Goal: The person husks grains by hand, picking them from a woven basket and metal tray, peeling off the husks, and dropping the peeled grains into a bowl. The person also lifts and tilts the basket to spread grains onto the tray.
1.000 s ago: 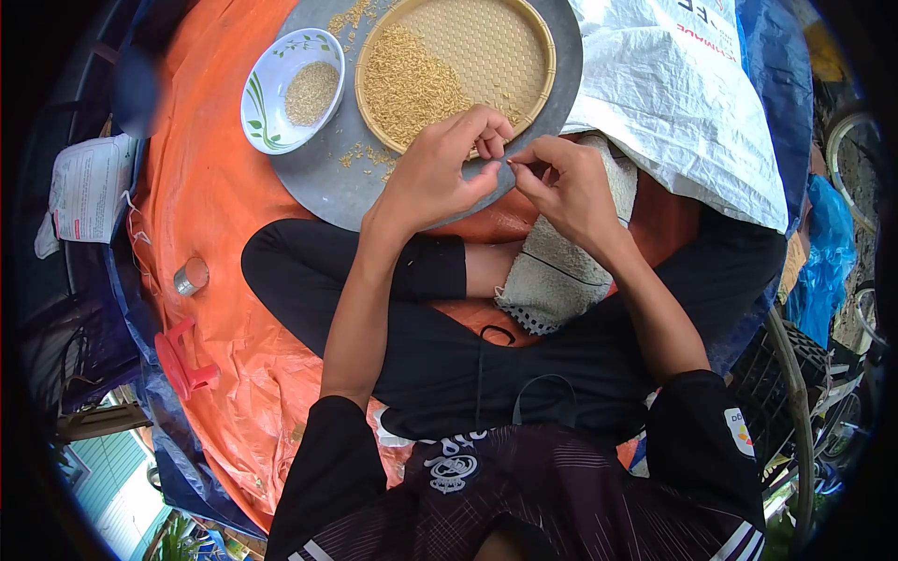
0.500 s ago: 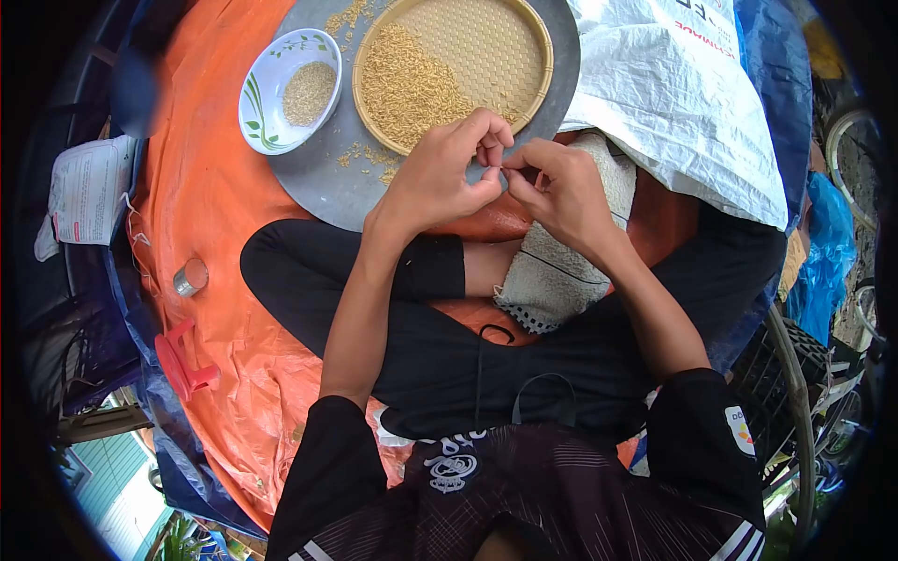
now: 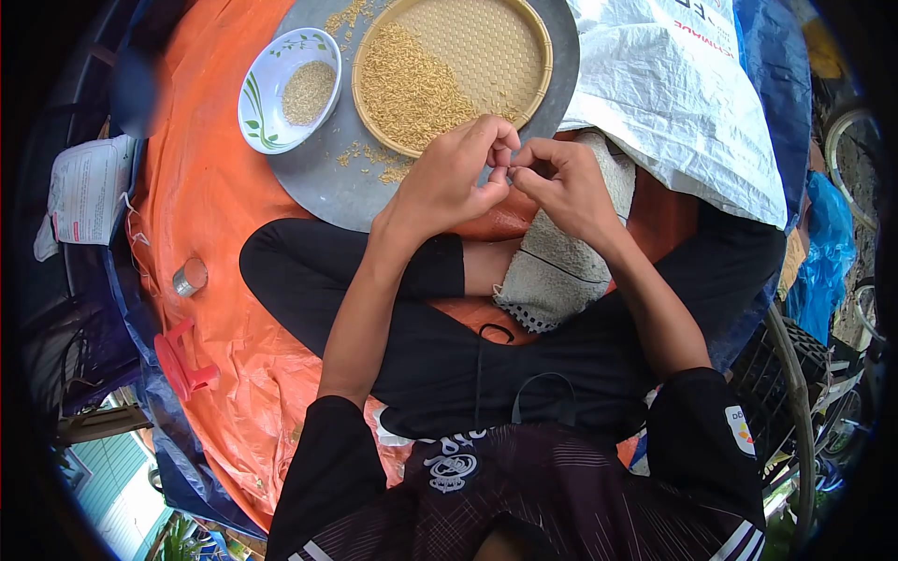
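My left hand [image 3: 454,178] and my right hand [image 3: 569,192] meet fingertip to fingertip just below the woven basket [image 3: 500,56]. Both are closed in a pinch, and whatever lies between the fingertips is too small to make out. Golden unhusked grains [image 3: 407,89] cover the left and lower part of the basket, which rests on a round grey tray [image 3: 327,192]. On the tray's left side, a white bowl [image 3: 265,98] with green leaf patterns holds pale grains [image 3: 308,93]. Loose golden grains lie on the tray around the basket.
A grey towel [image 3: 552,276] lies over my lower leg, under my right hand. The white sack [image 3: 664,103] is at the upper right. On the orange sheet [image 3: 238,327] at left are a small can [image 3: 191,277] and a red plastic object [image 3: 178,360].
Both hands have shifted slightly down and to the right, still with their fingertips together. The basket, bowl and tray stay where they were.
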Tool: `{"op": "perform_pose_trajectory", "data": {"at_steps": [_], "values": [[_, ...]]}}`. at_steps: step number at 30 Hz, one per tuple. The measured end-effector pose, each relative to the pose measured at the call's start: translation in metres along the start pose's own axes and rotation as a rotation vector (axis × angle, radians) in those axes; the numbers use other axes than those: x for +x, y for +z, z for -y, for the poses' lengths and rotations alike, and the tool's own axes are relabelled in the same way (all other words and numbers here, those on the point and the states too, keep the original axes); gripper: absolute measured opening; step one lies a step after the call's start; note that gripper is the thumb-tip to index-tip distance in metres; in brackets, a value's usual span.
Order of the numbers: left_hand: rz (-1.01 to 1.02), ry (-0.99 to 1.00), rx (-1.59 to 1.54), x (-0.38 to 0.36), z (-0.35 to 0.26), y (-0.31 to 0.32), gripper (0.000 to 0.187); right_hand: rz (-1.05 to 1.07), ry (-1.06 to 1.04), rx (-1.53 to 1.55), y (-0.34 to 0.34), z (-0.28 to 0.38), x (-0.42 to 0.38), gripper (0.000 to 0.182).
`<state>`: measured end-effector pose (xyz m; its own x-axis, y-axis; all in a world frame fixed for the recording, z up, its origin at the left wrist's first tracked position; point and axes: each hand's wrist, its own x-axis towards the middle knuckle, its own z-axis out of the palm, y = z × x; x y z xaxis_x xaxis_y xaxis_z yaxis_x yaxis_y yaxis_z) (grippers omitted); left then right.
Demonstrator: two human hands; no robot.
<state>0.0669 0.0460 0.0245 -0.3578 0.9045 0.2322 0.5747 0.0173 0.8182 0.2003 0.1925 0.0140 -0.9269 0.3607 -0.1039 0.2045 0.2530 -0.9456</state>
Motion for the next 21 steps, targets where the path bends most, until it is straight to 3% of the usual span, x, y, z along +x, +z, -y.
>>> {"op": "perform_pose_trajectory", "data": {"at_steps": [4,7,16,19,21], "values": [[-0.011,0.092,0.109,0.000,-0.005,0.001,0.031,0.090,0.137,0.191,-0.005,-0.007,0.002,0.015],[-0.024,0.187,0.135,0.001,-0.009,0.001,0.031,0.114,0.094,0.206,-0.006,-0.008,0.003,0.015],[0.008,0.274,0.230,0.000,-0.020,-0.001,0.032,0.343,0.277,0.507,-0.021,-0.001,0.006,0.013],[0.084,0.008,-0.108,-0.002,-0.022,-0.006,0.036,0.389,0.137,0.424,-0.022,0.001,0.005,0.012],[0.108,-0.059,-0.191,-0.002,-0.018,-0.011,0.039,0.373,0.077,0.305,-0.021,0.001,0.005,0.011]]}}
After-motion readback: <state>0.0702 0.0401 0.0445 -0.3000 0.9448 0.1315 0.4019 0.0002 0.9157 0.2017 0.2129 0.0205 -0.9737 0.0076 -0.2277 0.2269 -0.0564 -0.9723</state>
